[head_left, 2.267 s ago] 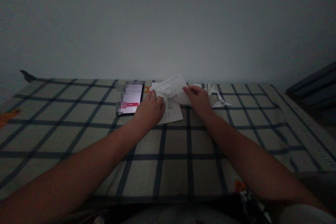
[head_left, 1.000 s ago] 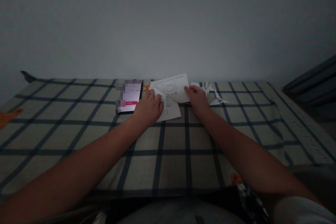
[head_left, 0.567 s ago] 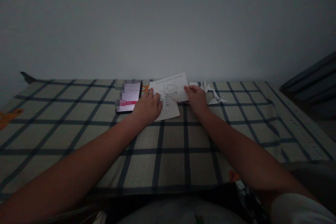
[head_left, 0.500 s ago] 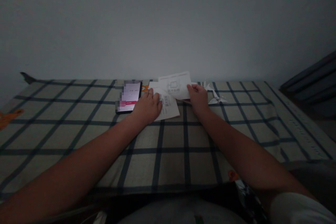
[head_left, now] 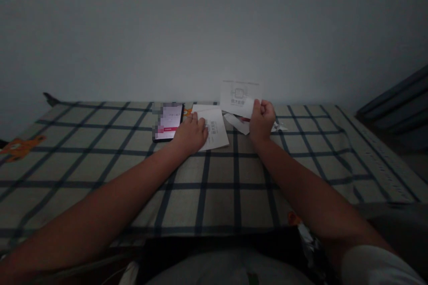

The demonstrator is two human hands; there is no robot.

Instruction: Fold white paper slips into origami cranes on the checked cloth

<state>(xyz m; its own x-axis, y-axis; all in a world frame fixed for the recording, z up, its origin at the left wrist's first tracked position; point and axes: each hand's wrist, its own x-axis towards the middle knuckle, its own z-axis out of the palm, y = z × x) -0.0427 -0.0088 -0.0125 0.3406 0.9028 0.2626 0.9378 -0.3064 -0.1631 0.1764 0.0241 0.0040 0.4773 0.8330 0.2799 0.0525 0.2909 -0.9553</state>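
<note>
My left hand (head_left: 191,133) lies flat with its fingers stretched out on the left part of a printed white paper stack (head_left: 216,131) on the cloth. Raised up to the right of it is a single printed sheet of paper (head_left: 239,98), with a small line drawing and lettering on it. My right hand (head_left: 262,121) pinches this sheet at its lower right corner. Just right of my left wrist's far side, a phone (head_left: 170,120) with a lit screen lies beside the left hand. Under the raised sheet sits a folded white paper piece (head_left: 237,124), partly hidden.
A checked cloth (head_left: 219,196) covers the table up to the grey wall (head_left: 214,31). White folded paper (head_left: 279,127) lies beyond my right hand. An orange bear print (head_left: 23,147) shows at the left. Dark folded fabric (head_left: 397,107) stands at the far right.
My right hand has moved right and up with the sheet, which has come away from the stack under my left hand. The left hand stays on the stack.
</note>
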